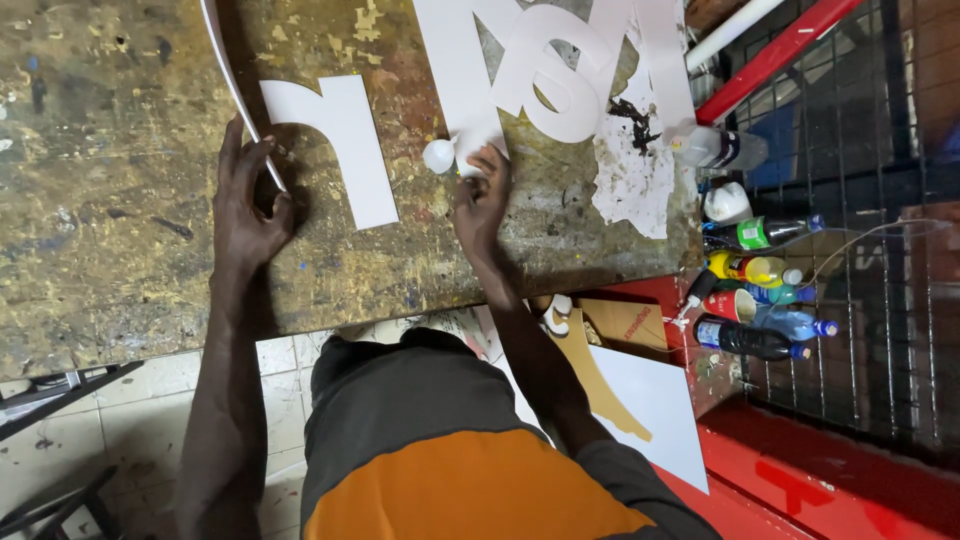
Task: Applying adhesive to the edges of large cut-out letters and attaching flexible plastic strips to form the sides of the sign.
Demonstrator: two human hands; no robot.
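On a worn, paint-stained wooden table lies a white letter cutout. My left hand pinches a thin white strip that stands on edge and curves along the left side of that cutout. My right hand is curled at the lower edge of a second group of white letter cutouts. Its fingertips grip a small round white bottle, which lies on the table between the two cutouts.
Torn white paper with dark stains lies near the table's right edge. Several plastic bottles stand beside a red frame and wire mesh. A white sheet and brown cardboard lie below the table.
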